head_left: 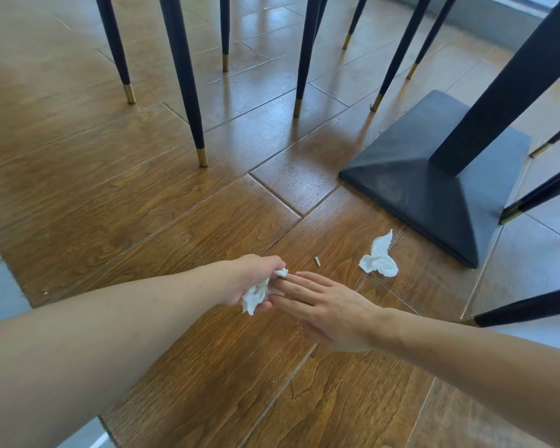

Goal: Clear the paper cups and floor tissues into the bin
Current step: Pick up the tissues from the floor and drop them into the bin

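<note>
The person is bent low over the wooden floor [149, 202], both bare arms stretched out ahead. The left hand [256, 279] is closed around a crumpled tissue [254, 297], its fingers [277, 264] curled tight on the wad so that white ends poke out above and below the fist. The right hand [330, 308] lies flat and open beside it, fingers straight and spread only a little, their tips touching or all but touching the held wad; it grips nothing. A second tissue [380, 258] lies loose on the floor off to the right, near the corner of the dark table base [411, 185] and clear of both hands. Between it and the hands sits a small scrap [317, 260], too small to tell what it is. Chair legs [191, 101] with brass tips stand further back. No bin and no paper cups show from here. As I judge it, the step in hand is gathering the floor tissues, and the sensible way is to keep the left fist firm on the wad while the free right hand swings out to the loose one, pinching it at its bunched middle rather than a thin corner so it lifts whole, and staying wide of the base edge.
</note>
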